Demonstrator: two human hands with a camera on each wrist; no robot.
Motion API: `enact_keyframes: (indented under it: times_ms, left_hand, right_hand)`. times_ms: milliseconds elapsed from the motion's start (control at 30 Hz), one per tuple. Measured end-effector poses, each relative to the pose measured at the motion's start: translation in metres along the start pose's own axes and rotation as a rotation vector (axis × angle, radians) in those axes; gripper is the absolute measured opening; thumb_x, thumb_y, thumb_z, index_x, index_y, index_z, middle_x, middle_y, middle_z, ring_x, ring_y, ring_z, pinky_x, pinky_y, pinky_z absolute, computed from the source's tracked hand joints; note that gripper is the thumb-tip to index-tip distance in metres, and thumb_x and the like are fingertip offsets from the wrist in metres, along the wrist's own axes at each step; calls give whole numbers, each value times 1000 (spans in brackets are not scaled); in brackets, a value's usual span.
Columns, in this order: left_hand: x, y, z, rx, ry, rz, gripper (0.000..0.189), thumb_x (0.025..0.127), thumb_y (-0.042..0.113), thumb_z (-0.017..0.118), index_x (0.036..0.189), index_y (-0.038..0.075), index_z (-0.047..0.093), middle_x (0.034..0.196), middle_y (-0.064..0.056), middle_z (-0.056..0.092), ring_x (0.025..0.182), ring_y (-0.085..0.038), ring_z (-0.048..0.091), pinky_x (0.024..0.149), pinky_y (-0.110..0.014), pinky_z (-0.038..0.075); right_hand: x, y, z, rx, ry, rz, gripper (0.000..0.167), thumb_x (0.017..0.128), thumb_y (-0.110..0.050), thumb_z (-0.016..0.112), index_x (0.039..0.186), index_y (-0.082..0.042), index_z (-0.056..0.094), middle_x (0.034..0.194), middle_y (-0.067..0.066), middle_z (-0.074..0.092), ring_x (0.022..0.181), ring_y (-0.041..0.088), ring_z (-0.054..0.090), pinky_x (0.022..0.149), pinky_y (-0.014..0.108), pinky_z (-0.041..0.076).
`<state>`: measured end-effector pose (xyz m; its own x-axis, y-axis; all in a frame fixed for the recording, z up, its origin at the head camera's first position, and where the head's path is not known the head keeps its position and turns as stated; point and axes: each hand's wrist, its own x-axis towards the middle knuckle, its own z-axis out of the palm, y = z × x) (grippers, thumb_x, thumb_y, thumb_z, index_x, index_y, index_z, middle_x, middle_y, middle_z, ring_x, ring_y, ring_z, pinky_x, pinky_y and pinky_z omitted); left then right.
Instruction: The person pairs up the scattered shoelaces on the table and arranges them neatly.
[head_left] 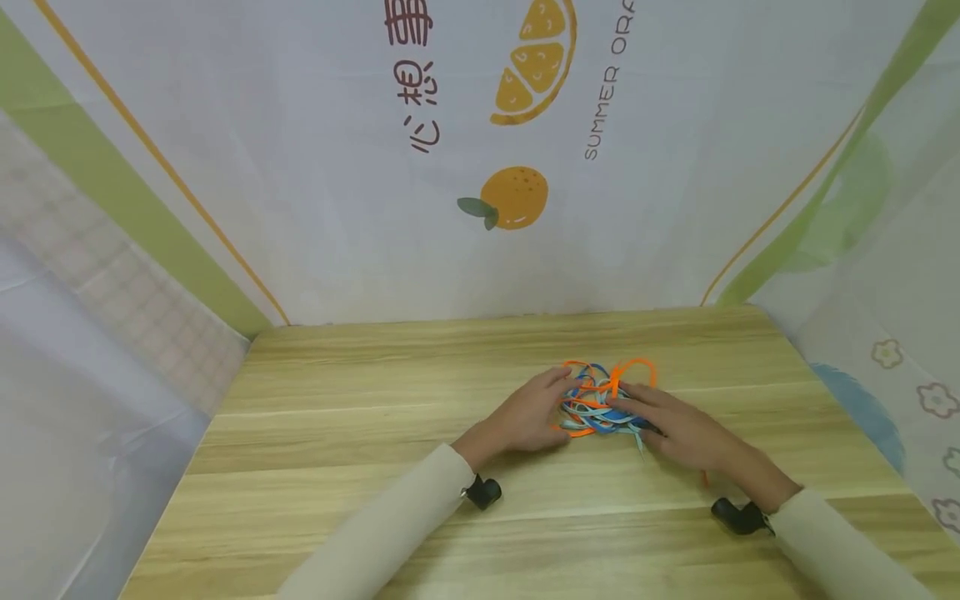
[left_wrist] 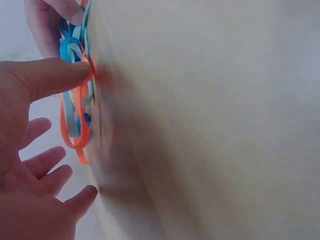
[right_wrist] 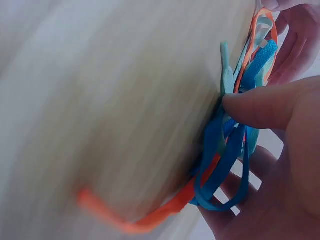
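A tangle of flat shoelaces (head_left: 600,408) in orange, blue and pale mint lies on the wooden table between the two hands. At its left side is the left hand (head_left: 531,412), fingers spread apart; in the left wrist view its thumb (left_wrist: 65,77) reaches an orange loop. From the right, the right hand (head_left: 686,429) holds the heap, its thumb (right_wrist: 265,107) on the mint and blue laces and its fingers on their far side. An orange lace end (right_wrist: 135,225) trails out below the right hand in the right wrist view.
The wooden table (head_left: 360,433) meets a white printed cloth (head_left: 337,208) at its back edge. More cloth hangs along the left and right sides. Small black wrist cameras sit at the left cuff (head_left: 483,492) and the right cuff (head_left: 738,517).
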<state>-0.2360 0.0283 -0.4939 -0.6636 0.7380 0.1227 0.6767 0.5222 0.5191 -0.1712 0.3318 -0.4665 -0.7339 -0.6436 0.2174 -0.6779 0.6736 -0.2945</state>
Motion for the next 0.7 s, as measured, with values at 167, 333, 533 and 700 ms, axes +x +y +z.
enact_keyframes:
  times_ms: [167,333,533,700]
  left_hand:
    - [-26,16,-16,-19,-25,11,82,93,26,80,167,14,48,175,-8,35,163,-32,31,126,-47,37]
    - [-45,8,-8,-32,3,37,78,93,28,83,164,15,53,174,-6,38,163,-32,32,128,-48,34]
    - [-67,-6,0,2,21,72,76,93,33,86,160,14,57,172,-7,42,158,-32,40,125,-49,38]
    - [-98,14,-24,24,-8,78,72,94,27,85,159,10,58,168,-12,46,156,-35,44,123,-52,40]
  right_hand:
    - [6,-21,0,-8,-50,-9,57,100,-1,74,155,-10,62,157,31,54,140,55,56,105,71,50]
    - [10,-41,5,-43,-57,-63,57,98,-1,75,153,-13,64,154,27,59,135,49,62,101,65,55]
    - [13,-60,12,-60,-74,-96,60,99,-3,75,156,-19,64,157,23,58,137,45,62,99,61,58]
    - [14,-71,16,-42,-64,-144,65,96,-1,76,156,-20,64,158,21,58,140,44,60,103,62,55]
